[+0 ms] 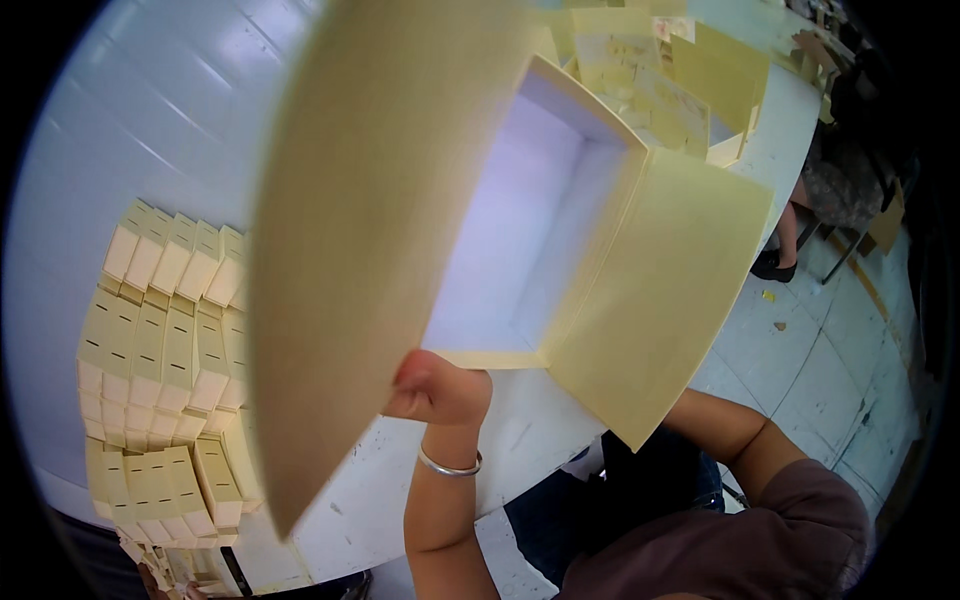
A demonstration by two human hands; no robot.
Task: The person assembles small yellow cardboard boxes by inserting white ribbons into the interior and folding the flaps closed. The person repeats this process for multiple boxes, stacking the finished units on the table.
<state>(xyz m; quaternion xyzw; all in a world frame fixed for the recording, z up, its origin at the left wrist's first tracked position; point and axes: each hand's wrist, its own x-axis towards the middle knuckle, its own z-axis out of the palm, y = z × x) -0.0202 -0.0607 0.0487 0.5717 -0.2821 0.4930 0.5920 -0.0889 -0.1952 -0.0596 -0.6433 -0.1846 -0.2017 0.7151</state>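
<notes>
You have a pale-yellow cardboard box (pixel 545 215) in the middle of your view, held up over the white table (pixel 530 435) with its white interior facing you. Its large cover panel (pixel 375 220) stands swung out toward 10 o'clock, so near the camera that it blurs, and a smaller flap (pixel 665 290) spreads out at 3 o'clock, its lowest corner pointing to 5 o'clock.

Your left hand (pixel 440 390), between 6 and 7 o'clock, is curled closed on the box's edge, near where the large panel meets the bottom wall. A silver bangle (pixel 450 467) circles that wrist. Your right forearm (pixel 725 430) comes in at 4 o'clock and runs behind the smaller flap, which hides your right hand; you cannot tell from here how far open that hand is or whether it grips the box.

From 8 to 9 o'clock, slim cream boxes (pixel 150 340) with short dark marks stand close together in rows on the table. At 1 o'clock, beyond the held box, more pale-yellow boxes (pixel 725 75) stand open near the table's far edge. Between 2 and 3 o'clock, another person's leg (pixel 787 232) and black shoe (pixel 775 268) show above the tiled floor (pixel 825 385).
</notes>
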